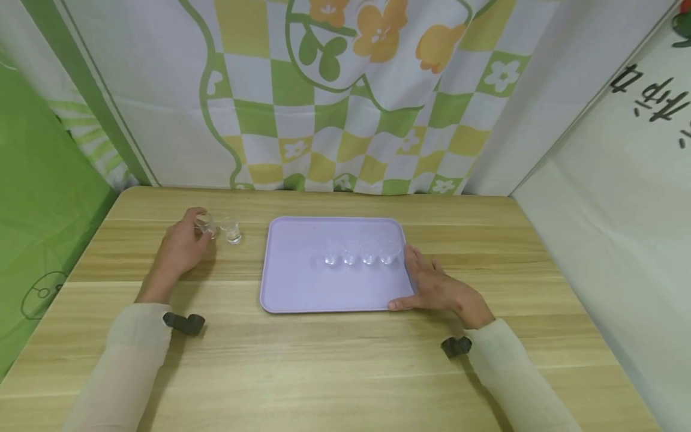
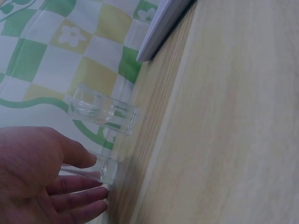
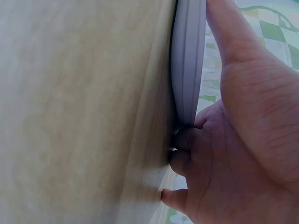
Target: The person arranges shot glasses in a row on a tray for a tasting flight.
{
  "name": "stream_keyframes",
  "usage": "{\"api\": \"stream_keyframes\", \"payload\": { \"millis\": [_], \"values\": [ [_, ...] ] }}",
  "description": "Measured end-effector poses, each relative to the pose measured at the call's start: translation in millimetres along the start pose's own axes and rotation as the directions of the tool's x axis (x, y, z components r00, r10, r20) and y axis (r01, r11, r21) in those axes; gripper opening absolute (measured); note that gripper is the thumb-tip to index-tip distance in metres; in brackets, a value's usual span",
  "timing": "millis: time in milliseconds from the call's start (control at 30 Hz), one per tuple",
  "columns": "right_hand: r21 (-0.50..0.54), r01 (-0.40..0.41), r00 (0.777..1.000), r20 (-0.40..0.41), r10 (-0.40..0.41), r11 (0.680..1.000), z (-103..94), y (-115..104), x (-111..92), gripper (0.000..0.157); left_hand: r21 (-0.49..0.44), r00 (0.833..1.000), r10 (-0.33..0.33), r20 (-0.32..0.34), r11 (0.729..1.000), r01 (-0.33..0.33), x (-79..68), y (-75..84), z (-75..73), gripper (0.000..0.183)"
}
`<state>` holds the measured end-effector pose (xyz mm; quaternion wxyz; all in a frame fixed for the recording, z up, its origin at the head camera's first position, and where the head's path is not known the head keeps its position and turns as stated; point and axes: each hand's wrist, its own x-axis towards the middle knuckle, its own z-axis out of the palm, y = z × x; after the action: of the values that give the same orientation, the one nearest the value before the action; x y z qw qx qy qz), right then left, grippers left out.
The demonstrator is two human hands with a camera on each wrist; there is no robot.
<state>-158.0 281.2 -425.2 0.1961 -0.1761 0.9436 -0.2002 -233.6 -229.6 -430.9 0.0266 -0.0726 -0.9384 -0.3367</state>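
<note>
At the table's left side, my left hand (image 1: 184, 243) pinches a small clear shot glass (image 2: 109, 171) between thumb and fingers, its base at the tabletop. Beside it, to the right, a second shot glass (image 1: 233, 230) stands upright, apart from the hand. My right hand (image 1: 437, 288) holds the near right corner of a lilac tray (image 1: 302, 288), thumb over the near rim and fingers along the right side. Several clear shot glasses (image 1: 368, 253) stand in a row on the tray, towards its right side. The right wrist view shows the tray's side against the fingers.
The wooden table (image 1: 324, 372) reaches back to a checked, flowered curtain (image 1: 345, 120). A green cloth (image 1: 48, 198) hangs at the left, and a white cloth with dark writing (image 1: 621, 198) at the right. Each sleeve has a small dark camera (image 1: 186, 324) at the wrist.
</note>
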Motion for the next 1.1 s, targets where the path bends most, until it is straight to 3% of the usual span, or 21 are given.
{"api": "stream_keyframes", "payload": {
  "millis": [700,1100],
  "values": [
    [0.002,0.009,1.000,0.005,-0.009,1.000,-1.5,-1.0,1.3,0.137,-0.026,0.999,0.008,-0.039,1.000,-0.009,-4.5,-2.4,-1.4,0.044],
    [0.002,0.004,1.000,0.003,-0.004,1.000,-1.4,-2.1,0.7,0.138,-0.039,1.000,-0.019,-0.024,0.999,0.018,-13.6,0.4,-4.7,0.043]
  ]
}}
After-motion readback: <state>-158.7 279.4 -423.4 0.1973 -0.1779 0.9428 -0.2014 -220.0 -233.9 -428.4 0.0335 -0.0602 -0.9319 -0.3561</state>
